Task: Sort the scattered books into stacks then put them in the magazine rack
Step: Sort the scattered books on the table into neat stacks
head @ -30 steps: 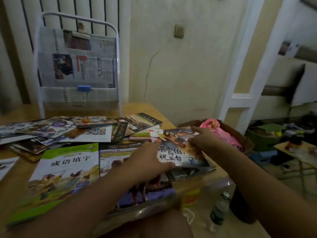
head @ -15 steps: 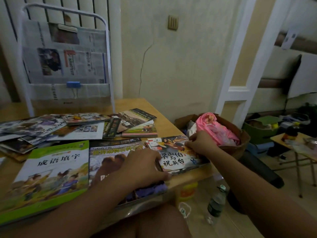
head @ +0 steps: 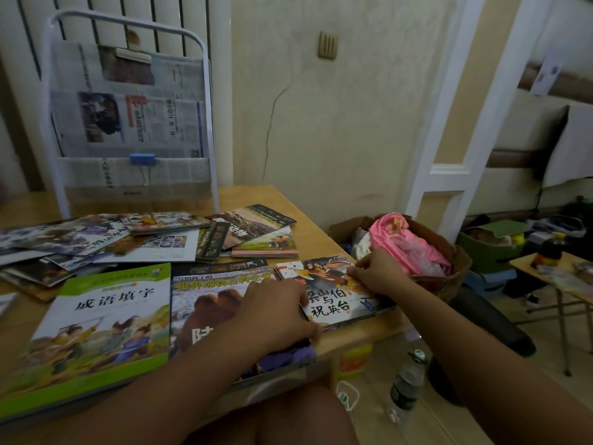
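Three books lie sorted along the near edge of the wooden worktop (head: 308, 220): a green-bordered book (head: 106, 319) at 8 o'clock, an animal encyclopedia (head: 208, 303) at 6 o'clock just beside it, and a small picture book (head: 333, 293) at 4 o'clock, topping a thin stack near the worktop's right edge. The left hand (head: 276, 311) lies over the encyclopedia's right part with fingers curled at the picture book's left edge, gripping it. The right hand (head: 378, 271) pinches the same picture book at its far right edge.

Behind them, from 9 to 1 o'clock, lies a scattered pile of books (head: 128, 239); they overlap so much that an exact count is not possible, though roughly ten covers show. A landscape-cover book (head: 269, 244) with a pink edge sits at its right end, partly under a dark brown book (head: 256, 221).

One white magazine rack (head: 128, 123) stands upright at 11 o'clock at the far end of the worktop, holding newspapers (head: 134, 120) and one blue binder clip (head: 142, 159) on its lower pocket.

Off the worktop at 3 o'clock sits one cardboard box (head: 449, 252) with pink checked cloth (head: 404, 242) in it. One plastic bottle (head: 407, 383) stands on the floor at 5 o'clock. A small side table (head: 552, 271) at the right edge is cut off and blurred; what stands on it is hard to make out. The left side of the scattered pile is cut off too.
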